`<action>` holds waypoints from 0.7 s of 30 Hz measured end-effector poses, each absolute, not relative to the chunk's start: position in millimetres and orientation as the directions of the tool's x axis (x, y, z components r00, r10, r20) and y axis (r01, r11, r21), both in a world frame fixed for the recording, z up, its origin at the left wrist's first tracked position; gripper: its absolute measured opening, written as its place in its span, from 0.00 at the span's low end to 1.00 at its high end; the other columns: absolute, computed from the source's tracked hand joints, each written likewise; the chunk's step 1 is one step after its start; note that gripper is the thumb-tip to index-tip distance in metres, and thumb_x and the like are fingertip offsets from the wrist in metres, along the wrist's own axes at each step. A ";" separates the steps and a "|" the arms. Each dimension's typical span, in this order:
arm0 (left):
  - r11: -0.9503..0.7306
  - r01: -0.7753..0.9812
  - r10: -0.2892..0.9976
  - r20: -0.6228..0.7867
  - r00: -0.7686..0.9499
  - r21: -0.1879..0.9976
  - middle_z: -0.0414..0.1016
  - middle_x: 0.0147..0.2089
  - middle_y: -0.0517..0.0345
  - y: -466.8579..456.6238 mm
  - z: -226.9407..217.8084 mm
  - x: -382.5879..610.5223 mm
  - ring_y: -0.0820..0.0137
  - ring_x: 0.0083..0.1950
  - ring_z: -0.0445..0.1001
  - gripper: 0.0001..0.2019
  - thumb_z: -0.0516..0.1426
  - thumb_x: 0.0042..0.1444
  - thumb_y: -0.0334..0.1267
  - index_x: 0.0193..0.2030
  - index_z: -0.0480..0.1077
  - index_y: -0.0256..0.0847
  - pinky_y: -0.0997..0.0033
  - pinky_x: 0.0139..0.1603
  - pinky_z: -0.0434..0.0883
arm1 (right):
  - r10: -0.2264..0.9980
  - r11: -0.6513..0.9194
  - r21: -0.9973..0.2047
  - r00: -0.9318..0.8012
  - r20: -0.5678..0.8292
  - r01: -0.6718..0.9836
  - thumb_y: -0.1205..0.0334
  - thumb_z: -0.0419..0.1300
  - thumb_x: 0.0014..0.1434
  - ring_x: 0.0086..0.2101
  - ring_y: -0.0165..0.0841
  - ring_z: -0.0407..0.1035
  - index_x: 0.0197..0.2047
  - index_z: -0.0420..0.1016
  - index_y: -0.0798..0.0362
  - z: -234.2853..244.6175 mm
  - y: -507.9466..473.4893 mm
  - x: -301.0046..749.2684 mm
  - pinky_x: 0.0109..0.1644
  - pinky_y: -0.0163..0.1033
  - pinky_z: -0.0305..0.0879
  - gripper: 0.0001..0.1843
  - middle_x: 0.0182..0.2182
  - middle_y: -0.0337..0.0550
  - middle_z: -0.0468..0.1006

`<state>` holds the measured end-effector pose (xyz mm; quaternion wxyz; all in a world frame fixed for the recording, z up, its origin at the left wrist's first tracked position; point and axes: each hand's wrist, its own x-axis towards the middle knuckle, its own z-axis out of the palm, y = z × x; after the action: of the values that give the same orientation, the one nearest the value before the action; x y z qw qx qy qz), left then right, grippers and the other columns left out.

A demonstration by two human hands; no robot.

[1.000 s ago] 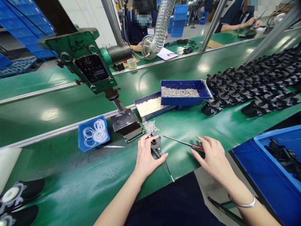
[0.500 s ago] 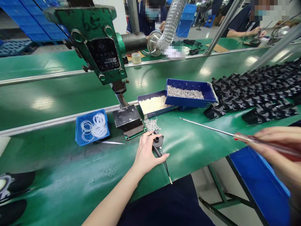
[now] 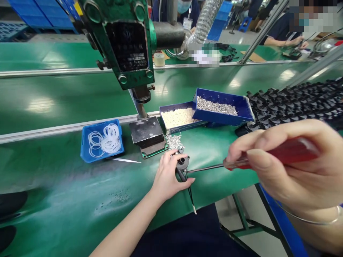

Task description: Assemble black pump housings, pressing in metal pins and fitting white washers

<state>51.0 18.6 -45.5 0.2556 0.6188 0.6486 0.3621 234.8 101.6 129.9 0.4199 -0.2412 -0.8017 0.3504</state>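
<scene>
My left hand (image 3: 170, 175) is closed around a black plastic part (image 3: 183, 163) with a round hub, keeping it on the green bench. Two dark wires (image 3: 190, 196) run from the part toward the bench's near edge and end in a pale tip. In my right hand (image 3: 289, 167) is a screwdriver (image 3: 206, 167) with a clear red handle. Its tip reaches the right side of the black part, close to a small light dot; whether it touches cannot be made out. Small silvery rings (image 3: 174, 141) lie loose just beyond the part.
A green press (image 3: 128, 46) rises over a black metal block (image 3: 147, 130). Blue trays hold white rings (image 3: 82, 146), pale small pieces (image 3: 163, 125) and metal screws (image 3: 225, 118). Rows of black parts (image 3: 294, 103) stand at right. Tweezers (image 3: 128, 160) lie at left. People sit across the bench.
My right hand has come left and forward with the screwdriver, bringing its tip from beyond the black part to its side. My left hand stays on the part. The view has shifted slightly.
</scene>
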 end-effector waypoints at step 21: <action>-0.064 0.576 0.983 0.152 -0.107 0.815 0.63 0.63 0.46 18.7 -44.7 50.4 0.47 0.66 0.62 0.32 0.69 0.47 0.45 0.60 0.67 0.51 0.41 0.64 0.66 | 0.447 0.891 -0.235 -0.840 0.308 0.388 0.58 0.55 0.69 0.23 0.31 0.70 0.31 0.71 0.45 149.1 97.8 215.1 0.31 0.38 0.74 0.13 0.19 0.36 0.68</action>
<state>50.4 18.7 -44.7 0.2601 0.6155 0.6328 0.3911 215.1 97.8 149.1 0.1800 -0.2185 -0.9556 0.0820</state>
